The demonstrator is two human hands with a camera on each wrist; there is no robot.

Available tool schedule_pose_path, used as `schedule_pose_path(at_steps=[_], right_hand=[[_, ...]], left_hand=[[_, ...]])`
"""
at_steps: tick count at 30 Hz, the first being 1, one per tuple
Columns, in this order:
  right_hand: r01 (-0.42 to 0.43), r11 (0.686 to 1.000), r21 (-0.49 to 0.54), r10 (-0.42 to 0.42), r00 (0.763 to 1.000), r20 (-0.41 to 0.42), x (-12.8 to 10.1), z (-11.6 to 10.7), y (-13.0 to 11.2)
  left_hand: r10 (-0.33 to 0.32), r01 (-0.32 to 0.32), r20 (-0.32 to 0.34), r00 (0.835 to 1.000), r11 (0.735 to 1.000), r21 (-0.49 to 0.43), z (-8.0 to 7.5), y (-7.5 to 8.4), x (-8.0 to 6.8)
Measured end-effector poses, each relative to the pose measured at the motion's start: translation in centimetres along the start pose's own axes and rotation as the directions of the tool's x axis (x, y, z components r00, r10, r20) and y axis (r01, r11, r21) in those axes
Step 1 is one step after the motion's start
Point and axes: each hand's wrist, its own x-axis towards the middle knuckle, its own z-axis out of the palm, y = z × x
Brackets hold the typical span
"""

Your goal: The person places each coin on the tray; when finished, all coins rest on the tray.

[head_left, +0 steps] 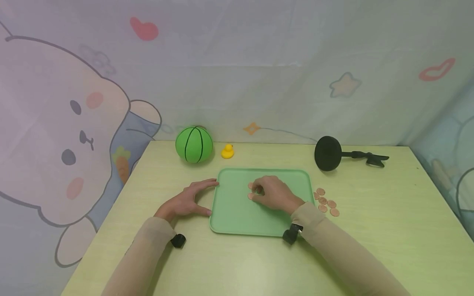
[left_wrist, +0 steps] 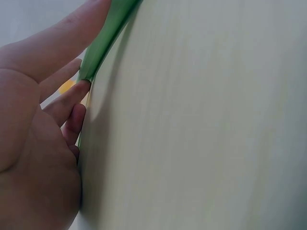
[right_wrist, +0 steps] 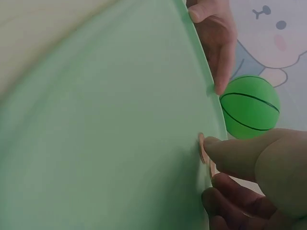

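A light green tray (head_left: 237, 218) lies on the table, with two copper coins (head_left: 251, 196) near its middle. Over these coins my right hand (head_left: 275, 194) bends down with curled fingers, pinching at a coin. In the right wrist view the thumb touches one coin (right_wrist: 202, 147), and the fingertips meet the edge of the other coin (right_wrist: 212, 170); the fingers partly hide both. At the tray's left rim my left hand (head_left: 189, 200) touches it with spread thumb and fingers. Several more copper coins (head_left: 323, 200) lie just right of the tray, some overlapping.
A green ball (head_left: 194, 144) with black lines and a small yellow rubber duck (head_left: 227, 151) stand behind the tray. Toward the back right lies a black round-based stand (head_left: 328, 153) with a clip end. A patterned cloth (head_left: 237, 82) hangs behind the table (head_left: 237, 267).
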Motion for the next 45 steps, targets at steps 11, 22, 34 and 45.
schedule_pose_path(at_steps=[11,22,34,45], right_hand=[[-0.045,0.999,0.024,0.046,0.999,-0.017,-1.6,-3.1,2.1],[-0.105,0.994,0.027,0.106,0.993,-0.043,-4.2,-6.4,5.7],[-0.116,0.993,0.030,0.118,0.991,-0.056,-7.5,-9.4,9.7],[-0.148,0.989,-0.016,0.148,0.988,-0.043,-9.5,-10.7,12.4]], left_hand=[[0.009,-0.009,0.005,1.000,1.000,0.004,0.0,0.1,0.0],[0.004,-0.004,0.003,1.000,1.000,0.007,0.0,0.0,0.0],[0.005,-0.005,0.004,1.000,1.000,0.009,0.0,0.0,0.0],[0.003,-0.003,0.007,1.000,1.000,0.006,0.0,0.1,-0.1]])
